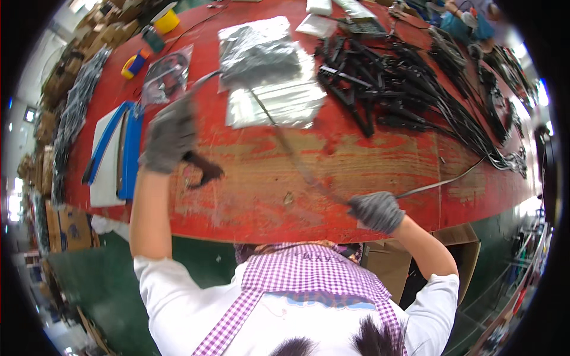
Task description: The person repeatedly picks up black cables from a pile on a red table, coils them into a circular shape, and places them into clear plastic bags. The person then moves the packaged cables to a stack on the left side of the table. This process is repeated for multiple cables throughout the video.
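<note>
A long grey cord [285,145] stretches between my two hands, blurred by motion. In a grey glove, my right hand [378,212] is closed round the cord at the table's near edge, and the cord runs on toward the pile at the right. My left hand [169,137], gloved too and smeared, is raised over the left part of the table with the cord leading to its closed fingers. Just beneath it shows a dark forked piece [205,170]; whether the hand touches it I cannot tell. Clear plastic bags [276,107] lie beyond the cord.
On the red worn table [237,207], a heap of black long-armed pieces with cords [380,83] fills the right. At left stand a blue-and-white tray [127,154], a bagged cable [166,77] and a tape roll [129,67]. A cardboard box [389,267] sits under the near edge.
</note>
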Available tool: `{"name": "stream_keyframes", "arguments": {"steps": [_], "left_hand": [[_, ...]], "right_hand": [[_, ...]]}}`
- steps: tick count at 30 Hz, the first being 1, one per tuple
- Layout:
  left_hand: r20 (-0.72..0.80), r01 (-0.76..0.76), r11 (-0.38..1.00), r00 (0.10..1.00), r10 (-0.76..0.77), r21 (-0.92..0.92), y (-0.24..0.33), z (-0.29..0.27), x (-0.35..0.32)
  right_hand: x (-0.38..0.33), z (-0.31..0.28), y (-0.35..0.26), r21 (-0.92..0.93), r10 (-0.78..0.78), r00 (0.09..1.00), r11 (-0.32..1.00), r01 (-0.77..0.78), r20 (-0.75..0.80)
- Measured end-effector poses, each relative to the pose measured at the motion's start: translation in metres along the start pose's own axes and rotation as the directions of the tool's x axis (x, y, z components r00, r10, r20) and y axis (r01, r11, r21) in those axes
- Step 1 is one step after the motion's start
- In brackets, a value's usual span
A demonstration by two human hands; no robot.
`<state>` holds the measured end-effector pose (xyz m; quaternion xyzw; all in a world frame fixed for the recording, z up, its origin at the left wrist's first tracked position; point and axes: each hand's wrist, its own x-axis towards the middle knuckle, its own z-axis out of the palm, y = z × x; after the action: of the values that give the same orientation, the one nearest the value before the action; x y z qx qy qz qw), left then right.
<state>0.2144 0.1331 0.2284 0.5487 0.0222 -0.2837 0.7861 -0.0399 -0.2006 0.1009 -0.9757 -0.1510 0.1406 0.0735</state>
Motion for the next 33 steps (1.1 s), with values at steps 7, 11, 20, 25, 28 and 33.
{"name": "stream_keyframes", "arguments": {"steps": [7, 11, 20, 25, 28, 33], "left_hand": [[0.344, 0.354, 0.856, 0.805, -0.484, 0.376, -0.039, 0.065, -0.011], [0.827, 0.618, 0.744, 0.538, -0.165, -0.254, -0.023, -0.026, -0.005], [0.241, 0.119, 0.989, 0.966, -0.093, -0.092, -0.015, -0.013, -0.004], [0.531, -0.552, 0.605, 0.813, 0.238, 0.574, -0.068, 0.036, 0.023], [0.242, -0.076, 0.774, 0.965, -0.101, 0.628, -0.033, 0.072, 0.019], [0.225, 0.112, 0.872, 0.943, -0.244, 0.477, -0.041, 0.087, 0.029]], "right_hand": [[0.095, -0.120, -0.069, 0.355, 0.144, 0.798, 0.930, 0.092, -0.585], [0.058, -0.078, 0.037, 0.537, 0.516, 0.776, 0.796, -0.279, -0.362], [0.022, -0.040, 0.024, 0.714, 0.071, 0.997, 0.698, -0.060, 0.015], [0.103, -0.130, -0.093, 0.020, -0.238, 0.728, 0.945, 0.328, -0.643], [0.132, -0.134, -0.071, 0.392, 0.172, 0.636, 0.893, 0.221, -0.752], [0.137, -0.044, 0.015, 0.954, 0.207, 0.932, 0.105, 0.282, -0.298]]}}
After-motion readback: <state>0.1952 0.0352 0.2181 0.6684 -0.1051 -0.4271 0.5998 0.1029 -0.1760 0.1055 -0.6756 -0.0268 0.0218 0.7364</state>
